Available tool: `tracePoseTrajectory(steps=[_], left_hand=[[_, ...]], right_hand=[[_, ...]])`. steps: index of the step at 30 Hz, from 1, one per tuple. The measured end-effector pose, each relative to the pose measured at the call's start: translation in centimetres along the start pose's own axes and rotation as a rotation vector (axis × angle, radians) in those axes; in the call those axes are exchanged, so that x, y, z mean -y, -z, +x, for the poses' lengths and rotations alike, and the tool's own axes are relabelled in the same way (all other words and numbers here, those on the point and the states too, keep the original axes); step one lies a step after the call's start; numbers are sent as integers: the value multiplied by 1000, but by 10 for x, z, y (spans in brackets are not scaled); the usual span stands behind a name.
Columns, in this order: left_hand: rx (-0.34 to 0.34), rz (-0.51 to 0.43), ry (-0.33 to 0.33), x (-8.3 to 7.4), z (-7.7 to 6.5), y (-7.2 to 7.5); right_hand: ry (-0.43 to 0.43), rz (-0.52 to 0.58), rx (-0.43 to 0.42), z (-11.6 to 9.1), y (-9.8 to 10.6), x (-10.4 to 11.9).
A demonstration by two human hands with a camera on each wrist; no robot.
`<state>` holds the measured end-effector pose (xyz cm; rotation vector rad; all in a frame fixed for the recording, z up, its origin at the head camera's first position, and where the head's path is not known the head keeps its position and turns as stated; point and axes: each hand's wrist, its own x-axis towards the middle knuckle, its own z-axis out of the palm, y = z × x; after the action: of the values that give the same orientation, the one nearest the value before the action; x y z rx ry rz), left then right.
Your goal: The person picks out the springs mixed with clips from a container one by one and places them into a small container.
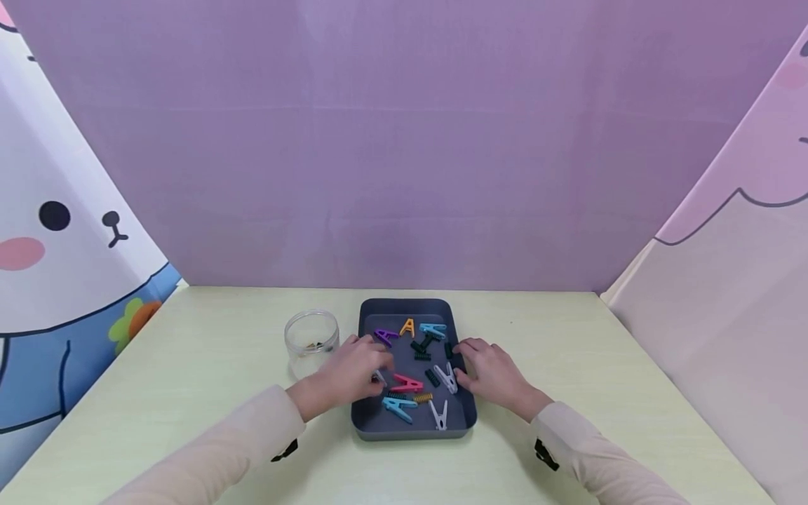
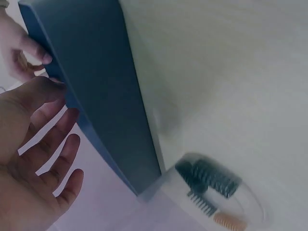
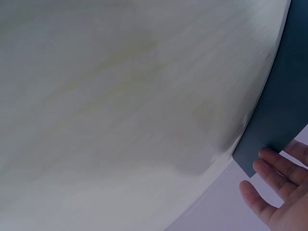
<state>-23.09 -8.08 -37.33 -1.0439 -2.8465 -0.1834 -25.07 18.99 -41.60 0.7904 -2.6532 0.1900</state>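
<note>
From where I stand, left to right: clear jar (image 1: pixel 299 361) just beside the tray, dark pieces (image 2: pixel 216 179) and an orange coil (image 2: pixel 230 221) inside. Left grip (image 1: pixel 350 368): fingers spread, loosely bent at the tray's left side by a grey clip (image 1: pixel 379 376); whether it pinches that clip, I cannot tell. Dark grey tray (image 1: pixel 413 435): clips and coils lie loose in it, among them a pink clip (image 1: pixel 407 384) and a yellow coil (image 1: pixel 423 398). Right grip (image 1: pixel 495 372): fingers apart, relaxed, at the right rim; no pinch seen. Handling, my judgement: steady the tray from the right, take single pieces between thumb and fingertip, lift straight up so neighbours do not drag; coils probably roll, so pinch lightly. Counter (image 1: pixel 568 337): pale, faintly grained, soft shadows below the arms. Room: cartoon-face panel (image 1: pixel 57 280) left, purple backdrop (image 1: pixel 404 154) behind, pink-and-white panel (image 1: pixel 713 294) right.
</note>
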Motion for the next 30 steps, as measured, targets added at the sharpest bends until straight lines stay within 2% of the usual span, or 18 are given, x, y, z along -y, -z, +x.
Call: tracePoseTrajectory(steps=[6,13,30], left_hand=[[17,-7,-43,-8,0,-7],[38,-21,-60,-12,0,-13],[78,-4,-43,-12,7,-18]], right_hand=[[-6,9,5,0,1,1],[-3,11,0,0,1,2],[-4,11,-1,0,1,2]])
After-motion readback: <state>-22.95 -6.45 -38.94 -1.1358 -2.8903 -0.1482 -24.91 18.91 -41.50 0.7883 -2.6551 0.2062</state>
